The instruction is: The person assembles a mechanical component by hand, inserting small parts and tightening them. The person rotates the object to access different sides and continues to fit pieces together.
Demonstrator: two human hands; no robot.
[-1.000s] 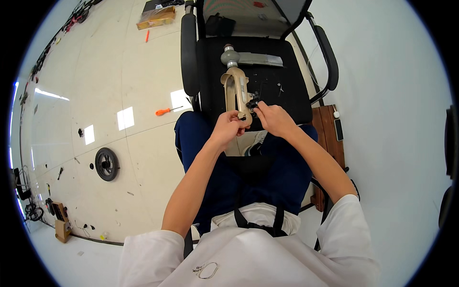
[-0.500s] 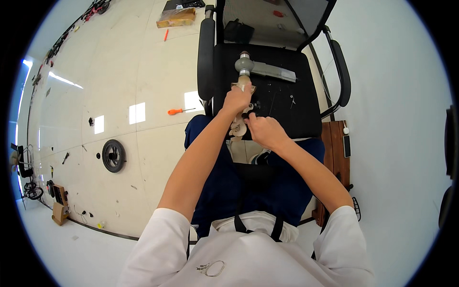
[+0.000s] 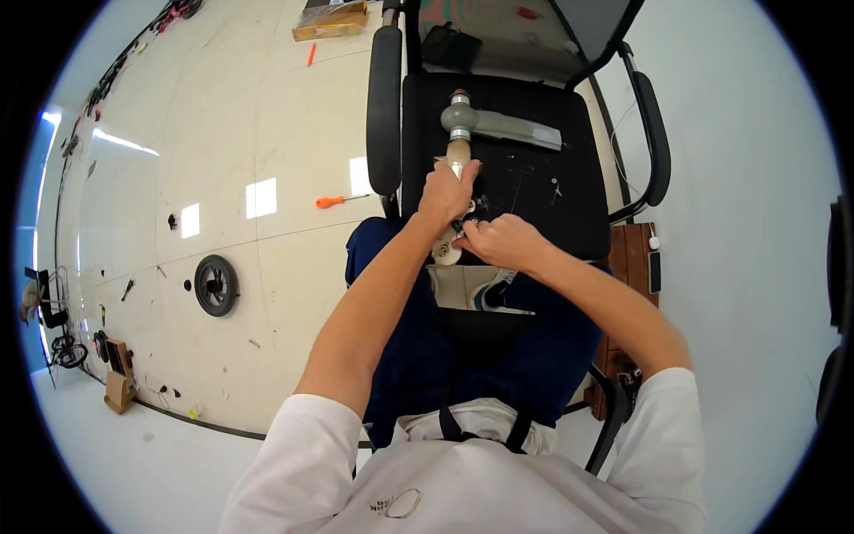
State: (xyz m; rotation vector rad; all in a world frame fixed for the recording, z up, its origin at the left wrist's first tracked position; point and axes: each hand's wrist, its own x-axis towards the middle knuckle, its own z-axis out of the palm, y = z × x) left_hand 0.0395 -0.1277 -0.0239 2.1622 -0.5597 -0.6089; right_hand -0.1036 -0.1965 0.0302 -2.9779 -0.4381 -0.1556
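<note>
A beige and grey metal frame part lies on the black chair seat, with a rounded grey joint and a flat grey bar running off to the right. My left hand is wrapped round its beige tube, below the joint. At the near end, over the seat's front edge, a pale rounded piece shows. My right hand is closed beside it, fingertips at small dark fittings; my fingers hide what they pinch. Small loose metal pieces and a thin rod lie to the right.
Armrests flank the seat. On the tiled floor at left lie an orange-handled screwdriver, a black wheel and small scattered parts. A cardboard box sits farther off. A wooden board stands at right, by the white wall.
My right hand has shifted slightly down and right at the near end of the frame part. My left hand keeps its hold on the tube. The whole view has tilted a little.
</note>
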